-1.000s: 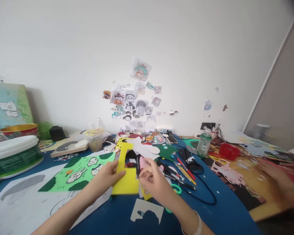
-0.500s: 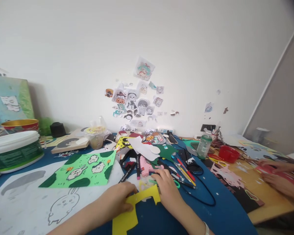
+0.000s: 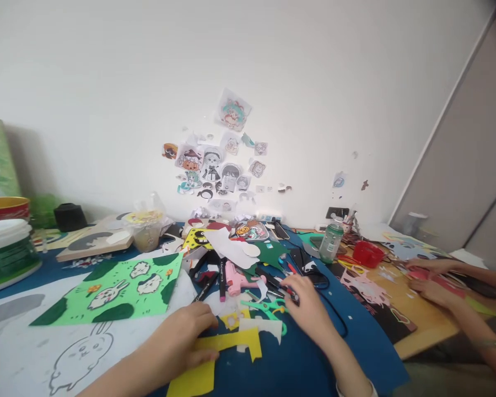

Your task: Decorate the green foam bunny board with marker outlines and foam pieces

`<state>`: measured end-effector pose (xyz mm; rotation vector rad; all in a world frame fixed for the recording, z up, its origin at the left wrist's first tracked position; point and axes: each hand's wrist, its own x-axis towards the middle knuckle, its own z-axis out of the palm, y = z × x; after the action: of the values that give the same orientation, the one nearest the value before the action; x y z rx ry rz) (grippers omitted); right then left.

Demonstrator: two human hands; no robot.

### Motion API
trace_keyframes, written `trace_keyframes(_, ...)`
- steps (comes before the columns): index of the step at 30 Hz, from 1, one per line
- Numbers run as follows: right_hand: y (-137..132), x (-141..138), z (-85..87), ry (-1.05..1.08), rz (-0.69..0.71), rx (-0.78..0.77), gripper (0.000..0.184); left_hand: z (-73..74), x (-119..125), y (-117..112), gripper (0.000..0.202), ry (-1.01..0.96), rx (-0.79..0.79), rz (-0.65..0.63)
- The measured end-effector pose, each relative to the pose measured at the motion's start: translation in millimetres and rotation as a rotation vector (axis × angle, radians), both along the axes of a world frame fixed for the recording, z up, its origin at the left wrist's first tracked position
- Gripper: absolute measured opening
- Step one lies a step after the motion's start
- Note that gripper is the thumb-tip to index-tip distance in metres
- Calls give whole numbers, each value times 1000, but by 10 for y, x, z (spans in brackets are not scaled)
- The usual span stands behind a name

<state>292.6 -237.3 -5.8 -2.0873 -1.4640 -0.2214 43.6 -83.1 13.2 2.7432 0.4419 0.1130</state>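
My left hand (image 3: 186,336) lies on a cut yellow paper sheet (image 3: 231,342) and presses it to the blue table cover (image 3: 306,364), fingers curled over its edge. Further right, my right hand (image 3: 308,303) reaches into a cluster of pens and markers (image 3: 279,284), its fingertips pinched around one of them; I cannot make out which. Green-handled scissors (image 3: 268,309) lie just left of that hand. A pink glue gun (image 3: 235,278) rests behind the scissors.
A green sheet with rabbit drawings (image 3: 116,289) lies at left, near a white tub (image 3: 6,256). A green bottle (image 3: 329,242) and red bowl (image 3: 367,253) stand at right. Another person's hands (image 3: 432,278) work on paper on the wooden board.
The yellow sheet went from held up to flat on the table near me. My right hand left it and reached right to the pens. The view shifted slightly right.
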Motion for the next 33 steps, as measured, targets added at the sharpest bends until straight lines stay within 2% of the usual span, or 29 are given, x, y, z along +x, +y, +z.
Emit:
trace_keyframes(2, 21, 248, 6, -62, -207, -81, 20, 32, -22, -42, 49, 36, -37, -48)
trace_keyframes(5, 83, 477, -42, -113, -308, -245, 15, 60, -45, -65, 56, 75, -124, -59)
trace_keyframes(11, 168, 516, -81, -134, -323, -373, 11, -28, -27, -11, 51, 54, -167, -53)
trace_keyframes(16, 227, 530, 11, -148, -298, -411, 11, -75, -2, -29, 51, 31, -164, -17)
trace_keyframes(20, 169, 564, 118, -94, -256, -409, 20, -61, -17, -34, 49, 29, -155, 19)
trace_keyframes(22, 72, 564, 179, 94, -165, -359, 27, -33, -62, -10, 45, 14, -186, 11)
trace_keyframes(25, -96, 518, 226, 640, 63, -281, 34, 54, -167, 54, 42, 21, -285, -59)
trace_keyframes(27, -173, 446, 204, 948, 208, -223, 37, 130, -230, 97, 47, 83, -331, -88)
trace_keyframes(29, -199, 343, 149, 1119, 306, -125, 38, 192, -266, 121, 52, 122, -334, -85)
trace_keyframes(33, -140, 60, 54, 1265, 403, 99, 31, 205, -246, 96, 50, 117, -289, -63)
